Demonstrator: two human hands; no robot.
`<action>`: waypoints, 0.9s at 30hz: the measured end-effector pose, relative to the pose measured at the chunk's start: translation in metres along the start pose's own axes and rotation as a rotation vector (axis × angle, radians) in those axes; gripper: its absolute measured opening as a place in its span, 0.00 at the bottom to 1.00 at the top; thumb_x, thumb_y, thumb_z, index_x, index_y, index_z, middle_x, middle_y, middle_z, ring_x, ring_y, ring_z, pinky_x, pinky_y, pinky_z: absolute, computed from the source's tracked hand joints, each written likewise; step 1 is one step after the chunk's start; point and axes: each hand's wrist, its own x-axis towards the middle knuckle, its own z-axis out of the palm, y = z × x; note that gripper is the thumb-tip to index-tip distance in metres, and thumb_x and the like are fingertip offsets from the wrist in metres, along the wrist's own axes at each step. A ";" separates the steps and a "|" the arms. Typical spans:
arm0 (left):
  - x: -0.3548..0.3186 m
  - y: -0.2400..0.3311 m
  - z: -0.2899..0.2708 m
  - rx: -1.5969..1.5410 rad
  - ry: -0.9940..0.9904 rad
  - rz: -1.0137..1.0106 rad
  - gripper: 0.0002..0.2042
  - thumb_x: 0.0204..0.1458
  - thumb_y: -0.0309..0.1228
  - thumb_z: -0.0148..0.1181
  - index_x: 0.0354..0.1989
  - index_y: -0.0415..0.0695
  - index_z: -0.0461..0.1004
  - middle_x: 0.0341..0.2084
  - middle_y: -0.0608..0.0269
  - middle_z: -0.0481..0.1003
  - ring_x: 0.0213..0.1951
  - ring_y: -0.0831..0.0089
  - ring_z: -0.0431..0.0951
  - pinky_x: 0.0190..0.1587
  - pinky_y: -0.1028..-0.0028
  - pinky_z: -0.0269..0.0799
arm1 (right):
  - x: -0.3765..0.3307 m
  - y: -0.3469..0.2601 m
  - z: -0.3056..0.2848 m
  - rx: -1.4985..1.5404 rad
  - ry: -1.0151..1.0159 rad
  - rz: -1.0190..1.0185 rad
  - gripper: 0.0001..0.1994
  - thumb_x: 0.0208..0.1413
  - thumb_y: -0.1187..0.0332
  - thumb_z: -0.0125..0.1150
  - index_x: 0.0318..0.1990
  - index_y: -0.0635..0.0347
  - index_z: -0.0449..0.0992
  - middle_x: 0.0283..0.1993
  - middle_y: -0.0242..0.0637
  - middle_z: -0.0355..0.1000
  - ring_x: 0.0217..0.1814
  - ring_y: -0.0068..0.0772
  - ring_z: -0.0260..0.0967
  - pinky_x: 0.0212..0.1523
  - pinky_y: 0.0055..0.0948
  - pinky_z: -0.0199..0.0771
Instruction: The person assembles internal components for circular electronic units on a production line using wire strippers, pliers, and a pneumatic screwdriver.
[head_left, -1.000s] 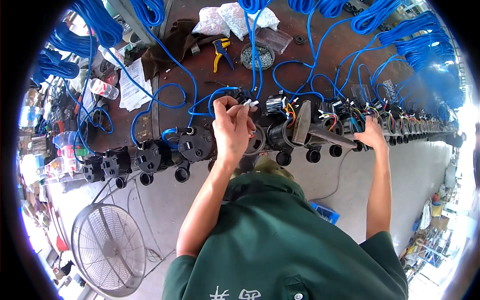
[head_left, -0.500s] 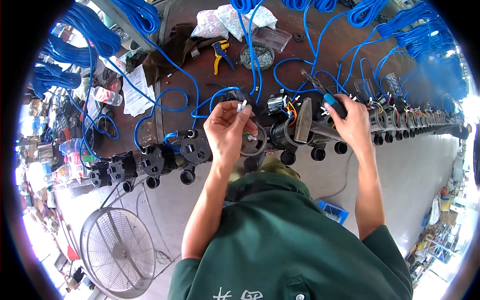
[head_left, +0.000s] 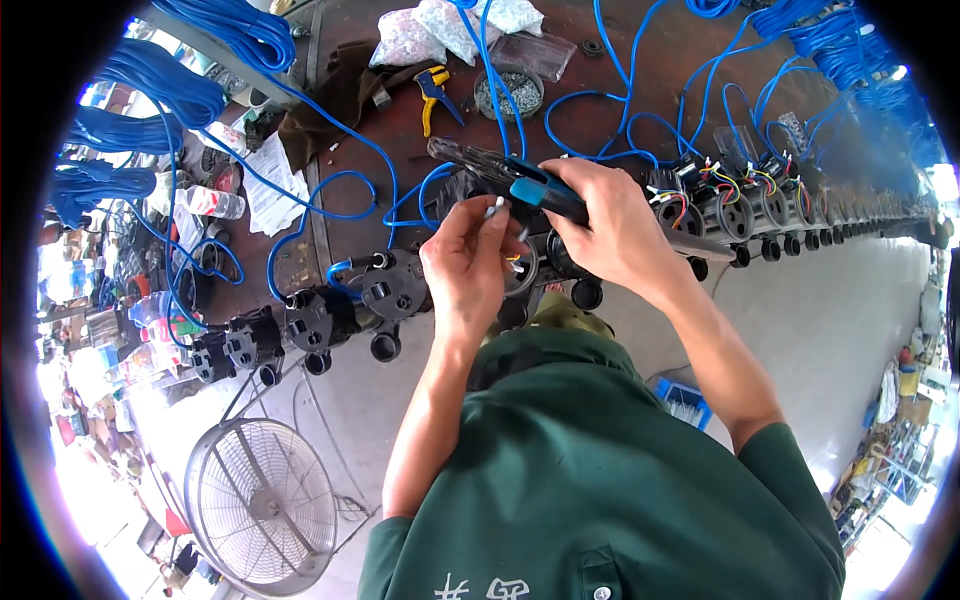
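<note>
My left hand (head_left: 465,265) pinches the white-tipped end of a thin wire (head_left: 494,209) above a black round housing (head_left: 520,275) at the bench edge. My right hand (head_left: 610,225) grips a crimping tool with blue handles (head_left: 510,178), its dark jaws pointing left just above the wire end. More black housings (head_left: 310,320) sit in a row along the bench edge to the left, and others with coloured wires (head_left: 735,205) run off to the right.
Blue cables (head_left: 330,130) loop over the brown bench (head_left: 620,60). A yellow and blue wire stripper (head_left: 435,90), a round dish of small parts (head_left: 508,90) and plastic bags (head_left: 440,25) lie at the back. A floor fan (head_left: 262,505) stands lower left, a blue box (head_left: 683,402) on the floor.
My right hand came in from the right-hand housings holding the blue-handled tool and now rests it by my left hand. My left hand stayed on the wire end.
</note>
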 end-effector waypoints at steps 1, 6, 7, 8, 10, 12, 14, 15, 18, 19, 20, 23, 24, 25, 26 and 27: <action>0.000 0.002 0.001 -0.006 -0.002 -0.019 0.09 0.68 0.28 0.58 0.47 0.35 0.78 0.30 0.65 0.81 0.26 0.81 0.81 0.25 0.82 0.69 | 0.000 0.002 0.002 -0.035 -0.001 -0.025 0.19 0.52 0.73 0.69 0.52 0.69 0.77 0.42 0.53 0.79 0.45 0.60 0.78 0.46 0.47 0.77; 0.003 -0.009 -0.002 -0.020 -0.004 -0.045 0.09 0.69 0.29 0.57 0.43 0.34 0.78 0.27 0.65 0.79 0.22 0.81 0.77 0.23 0.81 0.66 | -0.002 0.010 0.007 0.102 -0.098 0.158 0.17 0.57 0.69 0.68 0.52 0.67 0.77 0.37 0.53 0.78 0.41 0.58 0.78 0.43 0.46 0.78; 0.003 -0.013 -0.005 -0.010 -0.016 -0.028 0.09 0.69 0.29 0.58 0.43 0.34 0.78 0.28 0.64 0.78 0.21 0.81 0.76 0.22 0.81 0.66 | -0.001 0.009 0.005 0.122 -0.136 0.221 0.15 0.58 0.68 0.68 0.50 0.67 0.78 0.34 0.53 0.78 0.39 0.57 0.78 0.41 0.44 0.77; 0.001 -0.016 -0.005 -0.002 -0.002 -0.022 0.09 0.69 0.30 0.58 0.41 0.35 0.78 0.25 0.68 0.75 0.21 0.84 0.70 0.23 0.82 0.63 | 0.001 0.006 0.002 0.141 -0.174 0.284 0.14 0.59 0.67 0.68 0.48 0.67 0.79 0.32 0.53 0.77 0.36 0.56 0.77 0.39 0.42 0.76; 0.001 -0.024 -0.005 0.084 0.009 0.015 0.09 0.68 0.30 0.60 0.39 0.35 0.78 0.22 0.69 0.74 0.22 0.84 0.68 0.25 0.80 0.64 | 0.000 0.013 0.008 0.182 -0.124 0.292 0.13 0.60 0.63 0.71 0.40 0.66 0.81 0.25 0.46 0.76 0.28 0.42 0.76 0.33 0.35 0.73; -0.002 -0.023 -0.003 0.171 -0.001 0.036 0.09 0.66 0.30 0.62 0.38 0.34 0.78 0.20 0.68 0.74 0.24 0.83 0.67 0.27 0.77 0.65 | 0.004 0.009 0.011 0.420 -0.123 0.342 0.13 0.59 0.63 0.72 0.40 0.66 0.82 0.26 0.41 0.77 0.28 0.32 0.75 0.34 0.33 0.73; -0.003 -0.020 -0.004 0.222 -0.043 0.068 0.09 0.66 0.30 0.62 0.39 0.34 0.78 0.20 0.67 0.74 0.24 0.83 0.67 0.27 0.77 0.65 | 0.012 0.003 0.009 0.599 -0.158 0.376 0.13 0.57 0.64 0.74 0.41 0.65 0.82 0.28 0.33 0.78 0.31 0.20 0.73 0.36 0.29 0.73; -0.003 -0.020 -0.005 0.246 -0.064 0.087 0.09 0.66 0.30 0.62 0.39 0.34 0.78 0.20 0.67 0.74 0.24 0.83 0.67 0.27 0.76 0.65 | 0.016 0.004 0.010 0.605 -0.167 0.370 0.12 0.56 0.65 0.74 0.40 0.65 0.82 0.29 0.33 0.79 0.32 0.20 0.74 0.37 0.29 0.74; -0.003 -0.024 -0.009 0.123 -0.138 0.023 0.10 0.69 0.31 0.59 0.39 0.36 0.77 0.26 0.73 0.74 0.26 0.88 0.67 0.27 0.84 0.60 | 0.024 0.002 0.010 0.663 -0.210 0.383 0.12 0.56 0.66 0.74 0.39 0.66 0.82 0.30 0.36 0.80 0.33 0.23 0.76 0.39 0.29 0.76; -0.003 -0.025 -0.010 0.069 -0.145 -0.009 0.10 0.69 0.31 0.59 0.39 0.36 0.77 0.26 0.73 0.74 0.26 0.88 0.67 0.27 0.84 0.60 | 0.024 0.003 0.010 0.649 -0.216 0.364 0.12 0.55 0.65 0.74 0.39 0.66 0.82 0.30 0.36 0.80 0.33 0.23 0.76 0.39 0.29 0.76; -0.001 -0.025 -0.012 0.002 -0.161 -0.048 0.10 0.69 0.31 0.59 0.39 0.36 0.77 0.26 0.73 0.74 0.25 0.88 0.66 0.26 0.85 0.58 | 0.026 0.005 0.011 0.635 -0.222 0.345 0.13 0.55 0.65 0.74 0.39 0.66 0.82 0.30 0.36 0.80 0.33 0.24 0.76 0.39 0.30 0.76; 0.001 -0.024 -0.011 -0.085 -0.178 -0.110 0.10 0.70 0.31 0.59 0.38 0.37 0.77 0.26 0.73 0.74 0.25 0.89 0.67 0.25 0.85 0.58 | 0.030 0.011 0.016 0.528 -0.234 0.304 0.14 0.53 0.63 0.76 0.38 0.66 0.83 0.29 0.37 0.80 0.31 0.25 0.76 0.38 0.30 0.76; 0.001 -0.026 -0.010 -0.088 -0.166 -0.119 0.10 0.69 0.30 0.59 0.39 0.35 0.77 0.26 0.71 0.75 0.23 0.88 0.67 0.23 0.85 0.57 | 0.033 0.010 0.015 0.514 -0.245 0.326 0.13 0.53 0.64 0.75 0.38 0.66 0.83 0.29 0.37 0.80 0.30 0.25 0.76 0.37 0.30 0.76; 0.000 -0.025 -0.010 -0.128 -0.162 -0.138 0.09 0.69 0.30 0.60 0.39 0.35 0.77 0.26 0.70 0.75 0.22 0.87 0.67 0.23 0.84 0.57 | 0.035 0.008 0.016 0.499 -0.256 0.348 0.13 0.53 0.65 0.75 0.38 0.66 0.83 0.28 0.38 0.80 0.29 0.25 0.76 0.36 0.30 0.76; -0.002 -0.023 -0.010 -0.168 -0.159 -0.157 0.09 0.68 0.29 0.60 0.39 0.34 0.77 0.26 0.69 0.76 0.21 0.87 0.67 0.22 0.84 0.57 | 0.037 0.009 0.019 0.493 -0.279 0.364 0.12 0.52 0.66 0.75 0.39 0.65 0.83 0.28 0.38 0.80 0.29 0.25 0.75 0.36 0.30 0.76; -0.002 -0.021 -0.010 -0.211 -0.158 -0.175 0.09 0.68 0.29 0.60 0.40 0.33 0.78 0.26 0.68 0.76 0.21 0.86 0.67 0.21 0.84 0.57 | 0.039 0.010 0.020 0.482 -0.302 0.382 0.12 0.52 0.66 0.74 0.39 0.65 0.83 0.28 0.38 0.80 0.28 0.25 0.75 0.35 0.30 0.75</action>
